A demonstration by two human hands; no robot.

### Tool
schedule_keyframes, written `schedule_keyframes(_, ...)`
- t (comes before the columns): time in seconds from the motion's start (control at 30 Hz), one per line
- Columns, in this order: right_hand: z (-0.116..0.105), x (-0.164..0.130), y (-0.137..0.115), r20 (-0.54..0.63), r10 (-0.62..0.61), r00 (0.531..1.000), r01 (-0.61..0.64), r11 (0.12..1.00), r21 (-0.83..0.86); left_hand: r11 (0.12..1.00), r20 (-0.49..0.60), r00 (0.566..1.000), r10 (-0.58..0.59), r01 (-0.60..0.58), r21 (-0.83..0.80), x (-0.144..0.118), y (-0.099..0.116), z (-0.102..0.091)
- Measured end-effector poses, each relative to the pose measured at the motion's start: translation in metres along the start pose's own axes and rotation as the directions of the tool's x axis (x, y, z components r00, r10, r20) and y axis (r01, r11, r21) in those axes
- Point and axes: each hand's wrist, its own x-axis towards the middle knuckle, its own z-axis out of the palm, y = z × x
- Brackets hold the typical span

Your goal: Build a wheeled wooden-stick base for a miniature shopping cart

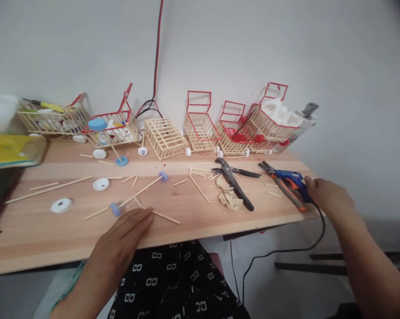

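At the table's front, my left hand (128,228) presses its closed fingertips on a thin wooden stick (166,217), which pokes out to the right. It meets a longer stick (142,190) carrying blue bottle-cap wheels, one cap (115,209) just beyond my fingers and another cap (163,177) at the far end. On the right, my right hand (329,197) grips the rear of a blue hot glue gun (291,177); its fingers are partly hidden. Orange-and-grey pliers (288,192) lie under the glue gun.
Several small stick-built shopping carts (201,126) line the wall, with a stick basket (166,137) among them. Black-handled cutters (235,184) lie by crumpled masking tape (229,195). White caps (61,205) and loose sticks are scattered leftward. The gun's cord (286,251) hangs off the front edge.
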Motion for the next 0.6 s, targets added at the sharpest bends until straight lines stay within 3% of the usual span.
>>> schedule_keyframes(0.03,-0.007,-0.004,-0.007,0.008,0.039,0.999,-0.039,0.999,-0.029,1.0,0.002,1.0,-0.007,0.007,-0.005,-0.001,0.0,0.001)
schedule_keyframes(0.07,-0.015,-0.007,-0.017,-0.027,0.161,0.987,-0.163,0.982,-0.1,1.0,0.003,1.0,-0.018,0.018,-0.011,-0.001,0.0,0.002)
schedule_keyframes(0.1,-0.022,-0.012,-0.03,-0.025,0.142,0.99,-0.143,0.986,-0.09,1.0,0.0,1.0,-0.024,0.024,-0.017,-0.001,0.0,0.002)
schedule_keyframes(0.13,-0.028,-0.016,-0.046,-0.066,0.072,0.995,-0.075,0.996,-0.046,0.999,-0.005,1.0,-0.024,0.024,-0.022,-0.001,0.0,0.002)
schedule_keyframes(0.2,-0.035,-0.026,-0.088,-0.096,-0.236,0.967,0.25,0.951,0.182,1.0,-0.017,1.0,-0.014,0.014,-0.026,0.001,0.001,0.001)
schedule_keyframes(0.27,-0.034,-0.038,-0.135,-0.169,-0.482,0.86,0.507,0.762,0.402,1.0,-0.019,1.0,-0.006,0.005,-0.028,0.003,0.003,-0.001)
schedule_keyframes(0.3,-0.03,-0.043,-0.158,-0.133,-0.615,0.777,0.597,0.654,0.465,1.0,-0.018,1.0,-0.009,0.008,-0.028,0.004,0.005,-0.002)
schedule_keyframes(0.37,-0.019,-0.053,-0.2,-0.139,-0.779,0.612,0.712,0.466,0.525,0.999,-0.018,1.0,-0.024,0.023,-0.035,0.005,0.007,-0.004)
schedule_keyframes(0.43,-0.007,-0.06,-0.233,-0.137,-0.86,0.492,0.778,0.364,0.512,0.998,-0.018,0.999,-0.038,0.038,-0.045,0.005,0.009,-0.005)
schedule_keyframes(0.5,0.004,-0.062,-0.255,-0.081,-0.897,0.435,0.814,0.353,0.462,0.997,-0.006,0.999,-0.047,0.046,-0.06,0.004,0.011,-0.004)
schedule_keyframes(0.6,0.013,-0.06,-0.272,-0.023,-0.912,0.409,0.843,0.368,0.392,0.995,0.009,0.998,-0.063,0.064,-0.082,0.002,0.011,-0.002)
